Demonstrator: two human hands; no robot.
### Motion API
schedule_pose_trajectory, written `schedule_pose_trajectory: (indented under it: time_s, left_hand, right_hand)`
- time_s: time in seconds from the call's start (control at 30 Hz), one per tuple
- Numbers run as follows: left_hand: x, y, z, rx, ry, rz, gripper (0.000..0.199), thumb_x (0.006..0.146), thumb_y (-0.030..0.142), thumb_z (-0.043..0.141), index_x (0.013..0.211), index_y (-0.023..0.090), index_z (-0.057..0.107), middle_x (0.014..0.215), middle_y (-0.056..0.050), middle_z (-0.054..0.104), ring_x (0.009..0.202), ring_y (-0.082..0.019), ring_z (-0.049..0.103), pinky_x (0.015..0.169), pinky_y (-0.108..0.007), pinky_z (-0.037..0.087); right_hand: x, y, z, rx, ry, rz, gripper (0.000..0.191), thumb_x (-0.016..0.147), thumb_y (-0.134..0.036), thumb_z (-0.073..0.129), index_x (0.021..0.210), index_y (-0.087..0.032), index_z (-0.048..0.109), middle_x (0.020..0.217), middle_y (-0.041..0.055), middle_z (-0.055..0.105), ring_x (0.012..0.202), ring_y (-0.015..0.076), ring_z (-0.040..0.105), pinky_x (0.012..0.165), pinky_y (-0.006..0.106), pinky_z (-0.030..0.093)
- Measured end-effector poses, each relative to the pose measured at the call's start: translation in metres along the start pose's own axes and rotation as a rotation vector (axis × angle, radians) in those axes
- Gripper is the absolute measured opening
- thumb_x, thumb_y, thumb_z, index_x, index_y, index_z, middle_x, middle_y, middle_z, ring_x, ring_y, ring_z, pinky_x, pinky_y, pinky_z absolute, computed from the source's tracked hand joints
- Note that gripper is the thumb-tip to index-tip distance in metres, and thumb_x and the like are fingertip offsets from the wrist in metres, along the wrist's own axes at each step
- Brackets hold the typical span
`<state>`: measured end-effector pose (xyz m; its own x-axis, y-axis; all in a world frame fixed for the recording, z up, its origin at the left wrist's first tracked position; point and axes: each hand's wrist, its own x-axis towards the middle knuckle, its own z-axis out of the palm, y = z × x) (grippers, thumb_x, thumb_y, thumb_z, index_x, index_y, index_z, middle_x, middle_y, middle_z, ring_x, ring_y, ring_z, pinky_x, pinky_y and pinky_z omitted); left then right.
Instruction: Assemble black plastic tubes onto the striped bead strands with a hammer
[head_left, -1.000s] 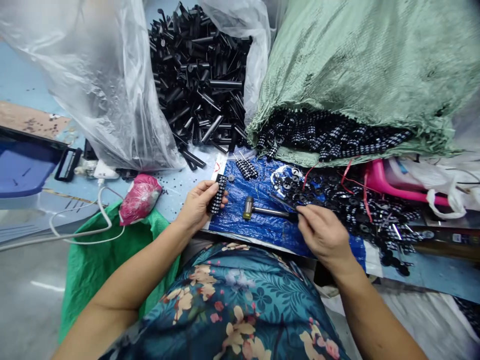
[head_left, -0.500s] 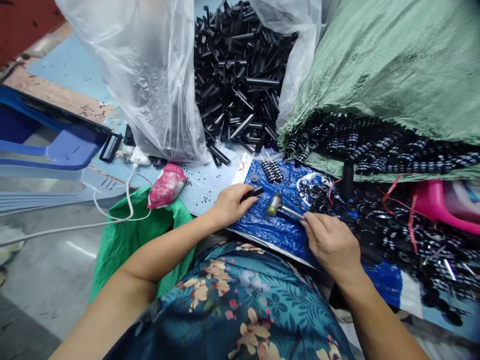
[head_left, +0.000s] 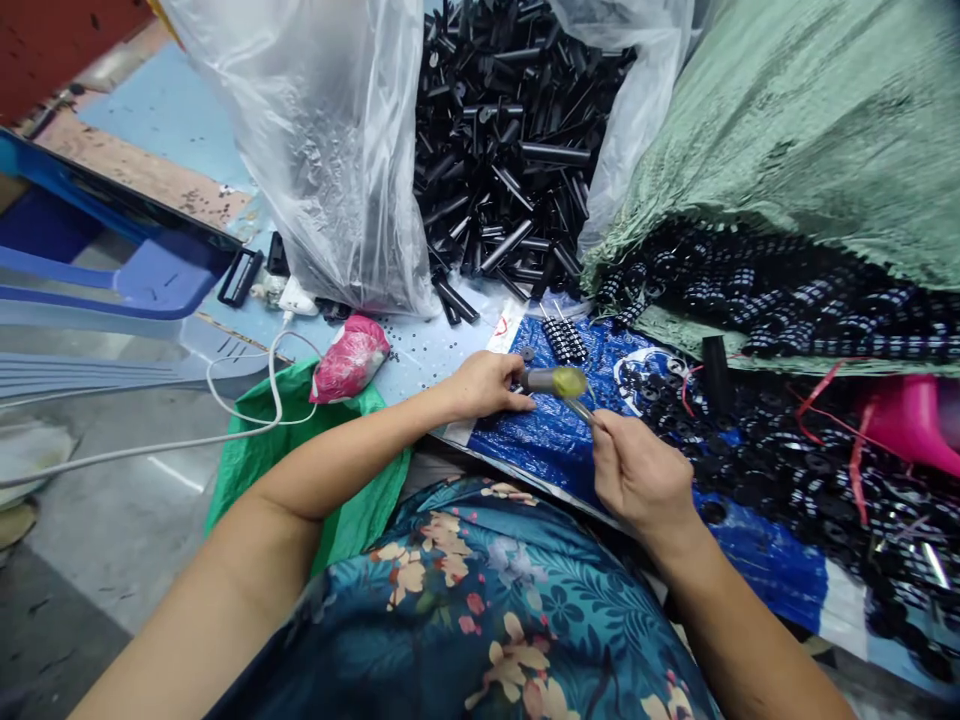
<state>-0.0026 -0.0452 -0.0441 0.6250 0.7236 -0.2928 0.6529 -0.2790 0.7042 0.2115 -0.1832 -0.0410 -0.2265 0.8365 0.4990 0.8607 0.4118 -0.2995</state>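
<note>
My left hand is closed, thumb and fingers pinching a short black tube over the blue plastic sheet. Most of that tube is now hidden by the hand and the mallet. In my right hand is the thin metal handle of a small mallet with a yellowish-green face. Its head is blurred and lies right beside my left fingertips; whether it touches the tube I cannot tell. Just beyond, two black-and-white studded rollers with metal pins lie on the sheet.
A clear plastic bag stands behind, with a heap of black tubes spilling out. At right, a green woven sack holds studded rollers. Black discs and a pink container lie nearby. Left are a pink bundle and white cable.
The mallet has swung up and left, its head now beside my left fingers. My right hand has moved slightly left and up. The whole view has shifted a little.
</note>
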Motion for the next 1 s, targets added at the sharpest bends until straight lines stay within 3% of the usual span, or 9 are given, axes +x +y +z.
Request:
schedule_pose_trajectory:
  time_s: [0.1, 0.23, 0.3, 0.4, 0.47, 0.57, 0.73, 0.83, 1.0]
  left_hand:
    - [0.009, -0.003, -0.001, -0.010, -0.043, 0.005, 0.035, 0.069, 0.042, 0.084, 0.080, 0.016, 0.062, 0.063, 0.006, 0.054, 0.062, -0.012, 0.046, 0.061, -0.025, 0.030]
    - [0.017, 0.001, 0.002, 0.065, -0.069, -0.002, 0.034, 0.070, 0.042, 0.081, 0.080, 0.017, 0.061, 0.065, 0.005, 0.055, 0.061, -0.012, 0.045, 0.059, -0.025, 0.029]
    - [0.010, 0.005, -0.006, 0.144, -0.060, 0.019, 0.026, 0.073, 0.036, 0.076, 0.080, 0.017, 0.060, 0.068, 0.004, 0.055, 0.061, -0.012, 0.044, 0.058, -0.026, 0.027]
    - [-0.022, 0.003, -0.042, 0.220, -0.205, 0.106, 0.017, 0.074, 0.029, 0.070, 0.077, 0.018, 0.057, 0.065, 0.004, 0.053, 0.058, -0.011, 0.040, 0.056, -0.027, 0.026]
    - [-0.050, -0.002, -0.074, 0.216, -0.446, 0.127, 0.017, 0.072, 0.028, 0.070, 0.074, 0.019, 0.056, 0.064, 0.004, 0.051, 0.056, -0.011, 0.040, 0.055, -0.027, 0.026]
    - [-0.072, -0.008, -0.098, 0.161, -0.426, 0.004, 0.019, 0.074, 0.031, 0.069, 0.073, 0.019, 0.055, 0.063, 0.005, 0.049, 0.057, -0.011, 0.041, 0.057, -0.027, 0.028]
    - [-0.034, 0.000, -0.054, 0.122, -0.120, -0.044, 0.017, 0.077, 0.031, 0.071, 0.078, 0.017, 0.060, 0.068, 0.003, 0.054, 0.062, -0.012, 0.044, 0.060, -0.027, 0.030]
    - [-0.002, 0.000, -0.028, 0.152, -0.087, -0.058, 0.027, 0.073, 0.037, 0.077, 0.074, 0.017, 0.061, 0.064, 0.003, 0.053, 0.060, -0.013, 0.043, 0.059, -0.028, 0.028]
    - [0.014, -0.004, -0.021, 0.198, -0.092, -0.050, 0.032, 0.068, 0.041, 0.083, 0.072, 0.017, 0.063, 0.059, 0.003, 0.052, 0.060, -0.013, 0.043, 0.059, -0.028, 0.028]
  right_hand:
    - [0.000, -0.011, 0.000, 0.069, 0.024, -0.126, 0.024, 0.101, -0.020, 0.043, 0.120, -0.017, 0.058, 0.085, 0.0065, 0.071, 0.074, 0.0161, 0.066, 0.069, 0.027, 0.048]
    - [-0.001, -0.023, 0.011, -0.028, -0.270, -0.173, 0.018, 0.102, -0.025, 0.048, 0.106, -0.017, 0.064, 0.069, 0.0014, 0.063, 0.059, 0.0143, 0.058, 0.059, 0.028, 0.042]
    - [-0.006, -0.020, 0.012, 0.012, -0.292, -0.175, 0.017, 0.101, -0.023, 0.051, 0.107, -0.016, 0.065, 0.074, 0.0022, 0.065, 0.063, 0.0143, 0.060, 0.062, 0.027, 0.044]
    - [-0.018, -0.004, 0.003, 0.140, -0.211, -0.166, 0.019, 0.099, -0.019, 0.056, 0.115, -0.013, 0.063, 0.085, 0.0053, 0.070, 0.071, 0.0145, 0.064, 0.072, 0.026, 0.048]
    - [-0.026, 0.007, -0.005, 0.158, -0.161, -0.119, 0.020, 0.097, -0.017, 0.058, 0.116, -0.012, 0.063, 0.085, 0.0054, 0.071, 0.071, 0.0142, 0.064, 0.073, 0.026, 0.049]
    - [-0.028, 0.013, -0.009, 0.157, -0.099, -0.045, 0.020, 0.096, -0.016, 0.058, 0.115, -0.014, 0.063, 0.085, 0.0045, 0.071, 0.069, 0.0133, 0.065, 0.070, 0.025, 0.049]
    - [-0.002, -0.004, -0.004, 0.133, -0.017, -0.090, 0.025, 0.095, -0.015, 0.057, 0.119, -0.017, 0.061, 0.088, 0.0040, 0.074, 0.072, 0.0141, 0.069, 0.071, 0.024, 0.051]
    - [0.008, -0.010, -0.007, 0.080, 0.021, -0.102, 0.027, 0.096, -0.017, 0.055, 0.122, -0.020, 0.061, 0.087, 0.0031, 0.074, 0.072, 0.0148, 0.069, 0.068, 0.025, 0.050]
    - [0.011, -0.015, 0.006, 0.018, 0.051, -0.149, 0.023, 0.099, -0.020, 0.050, 0.118, -0.018, 0.062, 0.085, 0.0047, 0.074, 0.072, 0.0151, 0.068, 0.067, 0.026, 0.047]
